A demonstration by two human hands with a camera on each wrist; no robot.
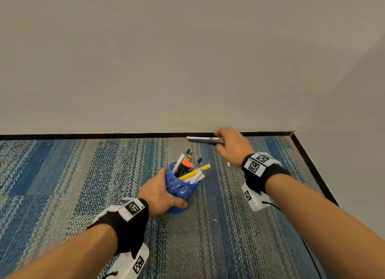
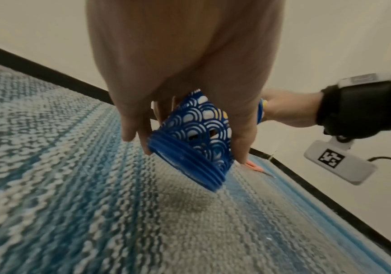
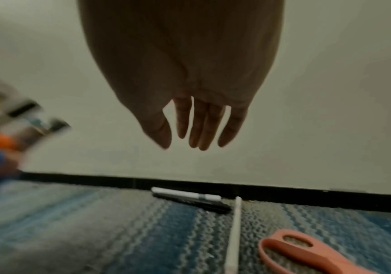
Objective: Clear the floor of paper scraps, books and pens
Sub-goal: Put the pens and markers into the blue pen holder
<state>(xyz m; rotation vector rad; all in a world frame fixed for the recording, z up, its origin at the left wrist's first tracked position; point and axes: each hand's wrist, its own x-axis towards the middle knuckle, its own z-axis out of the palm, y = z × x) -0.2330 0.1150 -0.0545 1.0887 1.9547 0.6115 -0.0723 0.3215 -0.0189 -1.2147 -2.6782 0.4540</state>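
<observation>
Writing: none I can read; only black-and-white square marker tags on the wrist bands [image 1: 256, 165] and on the white camera blocks under each wrist
Holder: a blue pen holder [image 1: 181, 188] with a cut-out wave pattern, tipped over toward the right, its ribbed base edge down on the carpet in the left wrist view
Contents: crammed with pens [image 1: 192, 170] and markers, among them a yellow one, a white one with a teal tip, an orange-capped one and a black-capped one, all poking out at the top right
Left hand: the left hand [image 1: 161, 192] grips the holder round its lower side, fingers curled behind it and thumb across the near wall
Right hand: the right hand [image 1: 232, 146] reaches to the foot of the wall; in the right wrist view the fingers [image 3: 198, 128] hang straight and close together above the floor, thumb a little apart, holding nothing
Loose pens: a white marker [image 3: 186, 194] and a black pen [image 3: 197, 203] lie side by side against the black skirting [image 1: 83, 136], just under the right hand's fingertips; whether the fingers touch them I cannot tell
White stick: a thin white pen or stick [image 3: 234, 233] lies on the carpet, running from the skirting toward the wrist
Scissors: salmon-pink scissors [image 3: 304, 254] on the carpet just right of the stick
Floor: blue and grey striped carpet [image 1: 62, 174], meeting a plain pale wall in a corner at the right
</observation>
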